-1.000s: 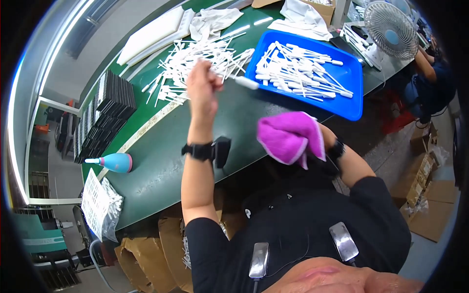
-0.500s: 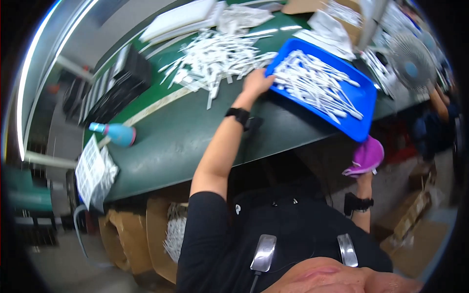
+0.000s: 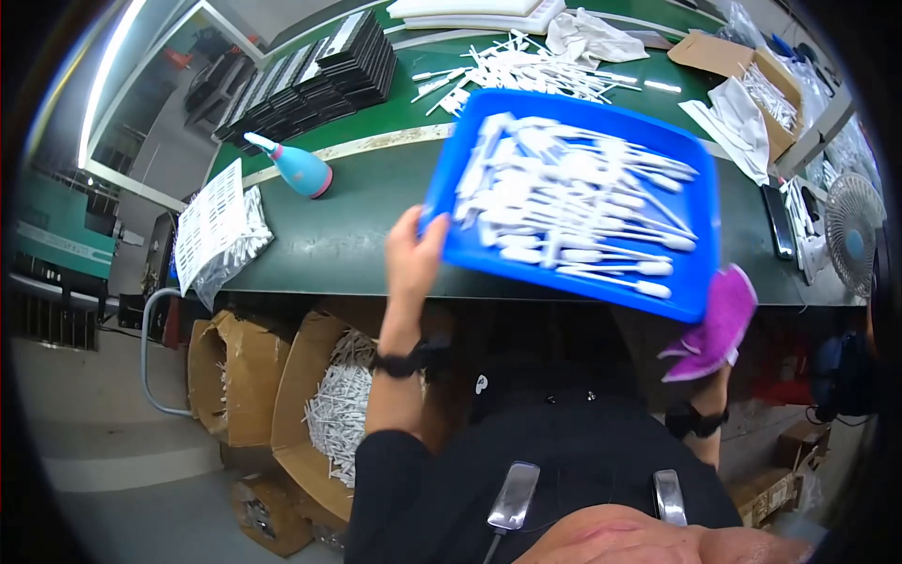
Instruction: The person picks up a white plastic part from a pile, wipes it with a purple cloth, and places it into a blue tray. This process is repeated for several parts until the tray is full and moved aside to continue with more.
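Note:
A blue tray full of white foam-tipped swabs tilts over the near edge of the green table. My left hand is closed on the tray's left rim, thumb at the inside edge. At the near right corner is my right hand, covered by purple cloth, perhaps a glove; the cloth meets the tray there and hides the fingers. Behind the tray, a loose pile of more white swabs lies on the table.
A teal squeeze bottle and a bag of swabs under a printed sheet are at left, before stacked black trays. Right are an open carton, a dark phone-like slab and a fan. Swab-filled cartons stand below.
The blue tray has come toward me and left off the table's far part, and turned more level across the view. Both hands moved with it; my view has shifted too.

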`<act>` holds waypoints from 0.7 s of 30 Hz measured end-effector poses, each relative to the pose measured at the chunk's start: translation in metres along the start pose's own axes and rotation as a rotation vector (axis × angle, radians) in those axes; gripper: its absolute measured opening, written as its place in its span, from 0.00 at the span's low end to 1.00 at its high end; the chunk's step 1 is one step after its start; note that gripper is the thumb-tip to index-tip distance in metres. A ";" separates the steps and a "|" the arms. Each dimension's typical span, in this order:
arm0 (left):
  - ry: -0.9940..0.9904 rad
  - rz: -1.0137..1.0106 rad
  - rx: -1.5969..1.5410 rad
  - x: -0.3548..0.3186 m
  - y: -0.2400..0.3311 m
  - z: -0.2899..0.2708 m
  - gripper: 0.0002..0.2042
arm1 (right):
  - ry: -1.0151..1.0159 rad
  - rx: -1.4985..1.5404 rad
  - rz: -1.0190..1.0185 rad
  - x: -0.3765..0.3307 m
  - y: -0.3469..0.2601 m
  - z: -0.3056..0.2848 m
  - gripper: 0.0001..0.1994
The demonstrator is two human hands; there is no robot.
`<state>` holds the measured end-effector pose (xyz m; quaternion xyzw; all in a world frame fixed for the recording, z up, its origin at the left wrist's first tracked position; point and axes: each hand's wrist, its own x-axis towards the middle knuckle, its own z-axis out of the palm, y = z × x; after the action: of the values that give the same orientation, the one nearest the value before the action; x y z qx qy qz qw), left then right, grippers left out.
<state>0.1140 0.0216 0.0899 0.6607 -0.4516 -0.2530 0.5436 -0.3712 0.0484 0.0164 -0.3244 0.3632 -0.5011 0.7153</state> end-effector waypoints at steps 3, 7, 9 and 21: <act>0.205 -0.072 -0.006 -0.032 -0.009 -0.057 0.08 | 0.101 0.150 0.082 0.038 0.005 0.108 0.21; 0.441 -0.093 -0.002 -0.072 -0.042 -0.133 0.07 | -0.198 0.063 0.299 0.117 0.032 0.186 0.17; 0.468 -0.130 0.022 -0.091 -0.065 -0.153 0.08 | -0.324 0.000 0.281 0.150 0.054 0.209 0.17; 0.820 -0.288 -0.110 -0.116 -0.103 -0.119 0.12 | -0.515 0.184 0.134 0.210 0.098 0.143 0.29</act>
<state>0.1914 0.1814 0.0075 0.7327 -0.0877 -0.0668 0.6716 -0.1542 -0.1088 -0.0304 -0.3498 0.1433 -0.3847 0.8421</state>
